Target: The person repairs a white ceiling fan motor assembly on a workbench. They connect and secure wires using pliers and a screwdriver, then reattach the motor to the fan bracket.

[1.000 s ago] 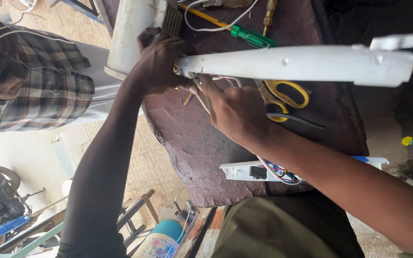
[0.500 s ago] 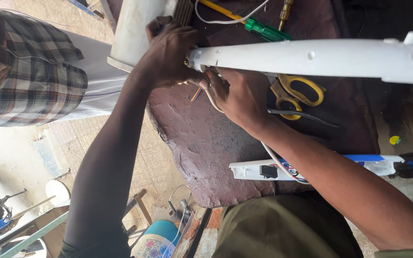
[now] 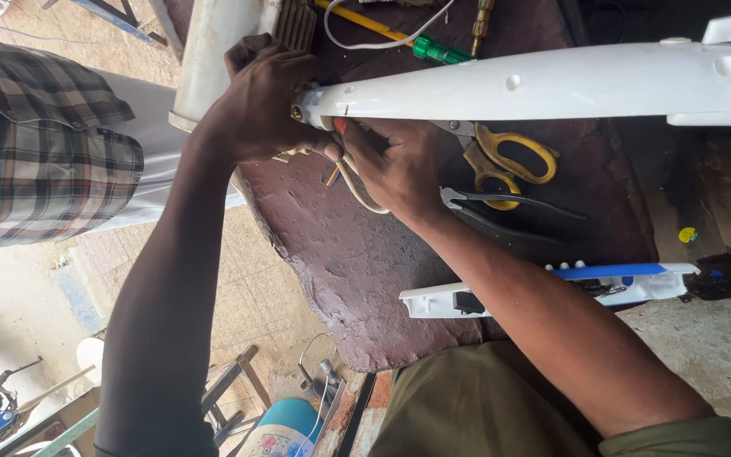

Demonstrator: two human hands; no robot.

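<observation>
— Where is the white plastic housing (image 3: 552,85)?

— Lying across the desk (image 3: 340,254), above the yellow-handled scissors (image 3: 505,156). The left hand (image 3: 264,101) is clenched round its end; the right hand (image 3: 395,165) pinches the wires (image 3: 353,182) just beneath.

— Handling?

— Long, rigid, probably light; smooth shell may slip. Best gripped near the end, wires kept slack.

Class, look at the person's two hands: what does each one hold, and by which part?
The left hand grips the long white plastic housing at its narrow end. The right hand pinches the pale wires coming out just below that end.
</observation>
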